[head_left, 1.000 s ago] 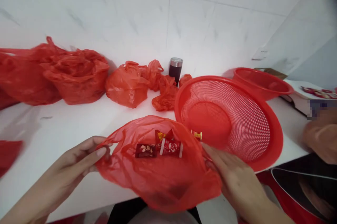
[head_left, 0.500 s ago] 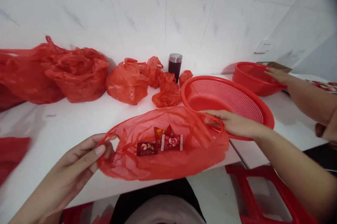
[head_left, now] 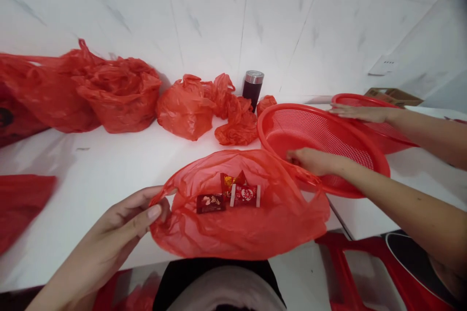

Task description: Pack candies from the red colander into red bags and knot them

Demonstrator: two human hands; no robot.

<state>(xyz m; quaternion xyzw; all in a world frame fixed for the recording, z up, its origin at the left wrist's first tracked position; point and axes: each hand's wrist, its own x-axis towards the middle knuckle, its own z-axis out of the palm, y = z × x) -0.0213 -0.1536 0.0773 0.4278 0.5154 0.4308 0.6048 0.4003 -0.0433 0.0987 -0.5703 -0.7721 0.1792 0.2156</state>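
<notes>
Farther into the red colander (head_left: 317, 131) than before, the right hand (head_left: 314, 160) is being extended, its grip impossible to tell. Beside it, the red bag (head_left: 284, 228) is being pinched by the left hand (head_left: 134, 218); its mouth is best being kept wide. Inside, three wrapped sweets (head_left: 246, 195) are being held, their characters too small to read.

I see a see-through red bag (head_left: 233, 235), a dark maroon candy (head_left: 210, 203) with pale print, a red candy (head_left: 245, 195) with white ends, a red mesh-patterned basket (head_left: 324, 131), a black bottle (head_left: 251, 93) with a silver lid, and a grey-streaked white wall (head_left: 207, 24).
</notes>
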